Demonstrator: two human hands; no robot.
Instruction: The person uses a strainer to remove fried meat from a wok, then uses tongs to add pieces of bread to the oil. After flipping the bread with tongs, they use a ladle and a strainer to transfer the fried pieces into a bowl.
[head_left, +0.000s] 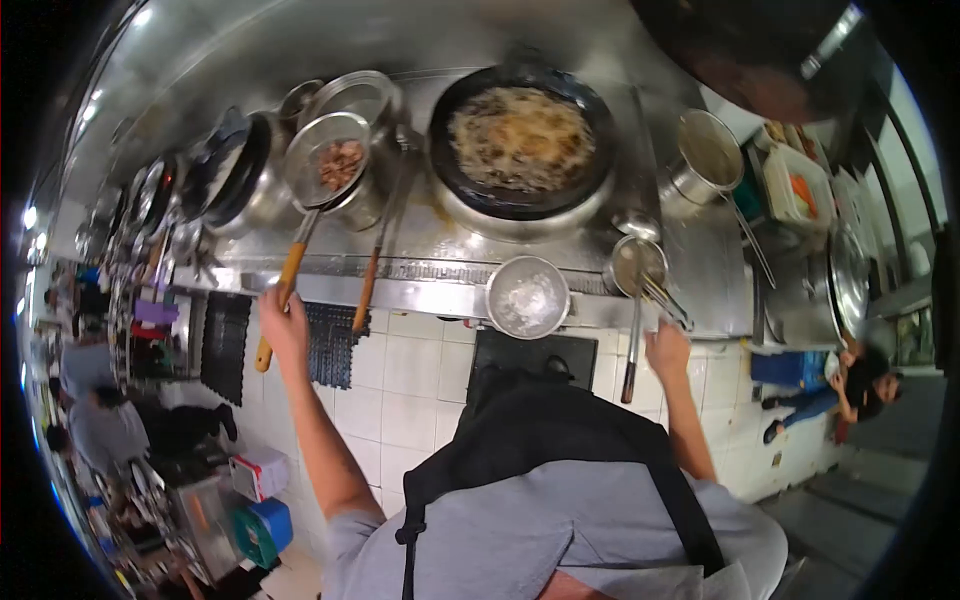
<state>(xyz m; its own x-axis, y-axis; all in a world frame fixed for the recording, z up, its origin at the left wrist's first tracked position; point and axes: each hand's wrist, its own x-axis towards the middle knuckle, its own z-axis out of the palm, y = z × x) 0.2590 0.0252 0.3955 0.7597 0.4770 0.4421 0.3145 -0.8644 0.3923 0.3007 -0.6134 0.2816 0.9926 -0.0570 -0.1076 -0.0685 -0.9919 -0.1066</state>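
Observation:
My left hand (284, 322) is closed round the wooden handle of a round strainer (306, 158). Pieces of browned food (340, 165) lie in the strainer, over a metal pot (357, 208). My right hand (667, 350) is closed at the end of metal tongs (664, 303), whose other end reaches to a small metal container (638, 264). Between my hands a metal bowl with white powder (528, 297) sits at the counter's front edge. Beyond it, a black wok (447, 187) holds bubbling oil with food in it.
A ladle (636, 224) and another strainer (710, 150) are on the right of the steel counter (700, 255). A wooden-handled tool (366, 285) juts over the front edge. A seated person (860, 385) is at the right; other people (95, 425) are at the far left.

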